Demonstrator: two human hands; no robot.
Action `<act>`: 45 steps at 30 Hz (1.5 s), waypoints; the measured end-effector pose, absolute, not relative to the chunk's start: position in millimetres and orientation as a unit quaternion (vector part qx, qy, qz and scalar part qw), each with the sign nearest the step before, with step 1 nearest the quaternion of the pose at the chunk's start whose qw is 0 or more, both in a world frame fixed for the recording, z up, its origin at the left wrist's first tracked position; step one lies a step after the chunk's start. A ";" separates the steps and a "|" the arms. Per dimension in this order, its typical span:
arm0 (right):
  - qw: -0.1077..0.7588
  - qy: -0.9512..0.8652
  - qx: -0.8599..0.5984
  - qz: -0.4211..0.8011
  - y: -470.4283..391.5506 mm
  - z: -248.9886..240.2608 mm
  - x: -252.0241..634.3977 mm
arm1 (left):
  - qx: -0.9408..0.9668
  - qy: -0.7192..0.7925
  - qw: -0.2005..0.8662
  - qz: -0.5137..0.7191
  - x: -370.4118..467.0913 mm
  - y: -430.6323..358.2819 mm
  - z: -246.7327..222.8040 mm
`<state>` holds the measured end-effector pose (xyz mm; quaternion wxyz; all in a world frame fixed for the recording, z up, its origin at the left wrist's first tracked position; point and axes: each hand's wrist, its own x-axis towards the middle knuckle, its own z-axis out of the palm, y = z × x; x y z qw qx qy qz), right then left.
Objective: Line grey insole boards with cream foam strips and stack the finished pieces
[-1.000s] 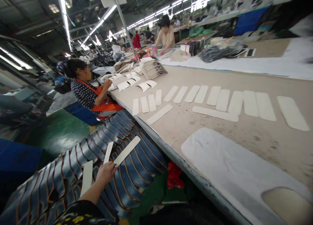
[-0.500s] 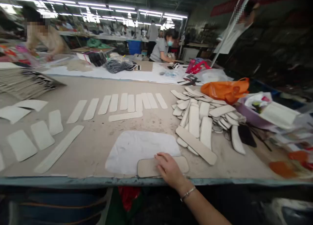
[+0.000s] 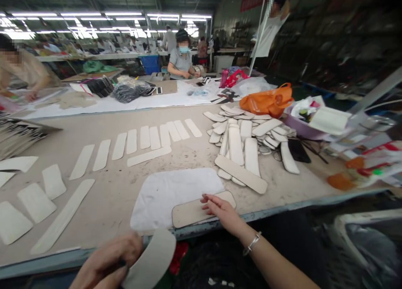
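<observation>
In the head view my left hand [image 3: 109, 255] is closed on a pale rounded strip [image 3: 153, 255], which curves up in front of the table edge. My right hand [image 3: 220, 209] rests with loosely stretched fingers on, or just over, a beige rounded panel [image 3: 188, 213] with a dark rim; whether the fingertips touch it I cannot tell. That panel lies partly on a white cloth [image 3: 172, 184] near the front edge. To the right is a heap of similar padded panels [image 3: 236, 144], one beige panel [image 3: 241, 174] lying slantwise across its front.
Several pale strips [image 3: 102, 155] lie in a row at middle left, with a long strip [image 3: 64, 216] nearer me. An orange bag [image 3: 266, 101] and a purple basin [image 3: 301, 126] stand behind the heap. A masked co-worker [image 3: 182, 61] works at the far table.
My left hand has come into view at the bottom, holding a pale strip. My right hand stays at the beige panel, fingers slightly more raised. The view has turned to the right.
</observation>
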<state>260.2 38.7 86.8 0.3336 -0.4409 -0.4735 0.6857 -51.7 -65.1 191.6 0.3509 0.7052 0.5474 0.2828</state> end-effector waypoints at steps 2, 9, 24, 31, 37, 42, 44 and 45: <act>0.330 -0.425 -0.410 0.736 36.8 91.7 261.3 | 0.710 0.483 0.445 0.254 -27.2 -41.0 198.2; 0.276 -0.368 -0.410 0.787 29.3 93.4 289.0 | 0.629 0.402 0.618 0.247 3.8 -5.1 177.1; 0.231 -0.342 -0.382 0.827 22.7 84.4 272.7 | 0.535 0.364 0.720 0.251 -12.2 -14.1 166.8; 0.248 -0.495 -0.595 0.583 38.0 77.4 314.8 | 0.540 0.554 0.619 0.135 -11.5 10.0 134.3; 0.237 -0.577 -0.683 0.380 57.2 68.2 340.3 | 0.540 0.614 0.567 0.102 3.6 35.8 91.6; 0.206 -0.574 -0.717 0.336 63.3 65.5 339.2 | 0.571 0.646 0.502 0.065 9.6 50.7 78.7; 0.191 -0.576 -0.723 0.329 65.0 64.6 338.1 | 0.588 0.651 0.478 0.053 10.5 53.5 79.1; 0.183 -0.578 -0.724 0.329 65.8 64.3 337.7 | 0.597 0.652 0.466 0.046 10.7 54.4 79.4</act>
